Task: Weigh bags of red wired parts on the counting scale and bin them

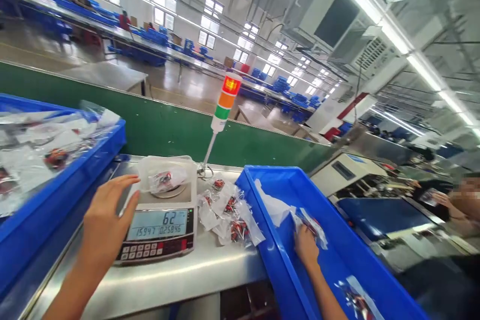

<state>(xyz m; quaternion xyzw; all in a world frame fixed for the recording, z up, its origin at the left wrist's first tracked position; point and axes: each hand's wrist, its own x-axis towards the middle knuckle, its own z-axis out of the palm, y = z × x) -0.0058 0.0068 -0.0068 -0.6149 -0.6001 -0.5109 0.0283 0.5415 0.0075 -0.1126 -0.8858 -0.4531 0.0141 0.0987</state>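
My left hand [107, 217] is open at the left edge of the digital scale [159, 230], thumb and fingers apart with nothing between them. A clear bag [168, 180] with red and black parts lies in the scale's translucent tray [148, 165]. The display reads 62 on its top line. Inside the right blue bin [277, 245], my right hand [306, 245] has its fingers closed on a clear plastic bag [315, 227] of small red and dark parts. Another bag [358, 300] lies lower in that bin.
Several filled bags [230, 210] lie on the metal bench between scale and bin. A left blue bin [60, 175] holds many bags. A signal tower [225, 102] glows red behind the scale. At right, a person's hand [444, 200] is near a machine with a blue belt [382, 215].
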